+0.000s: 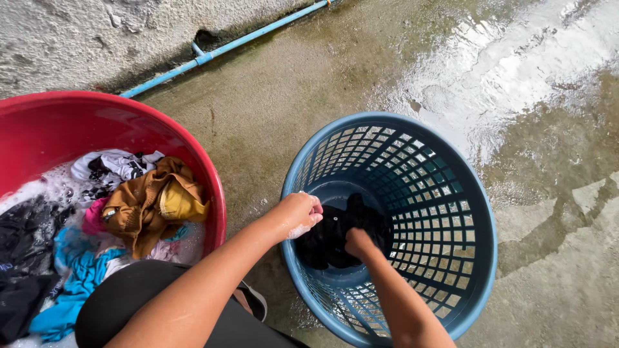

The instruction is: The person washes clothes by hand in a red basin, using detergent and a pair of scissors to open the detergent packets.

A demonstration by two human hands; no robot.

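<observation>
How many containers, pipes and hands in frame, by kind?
Red tub with soapy laundry: 1
Blue lattice basket with a black garment: 1
Blue pipe along the wall: 1
Hands at the garment, left hand and right hand: 2
Total: 5

No packages, labels, signs or screens are in view anywhere in this scene.
</observation>
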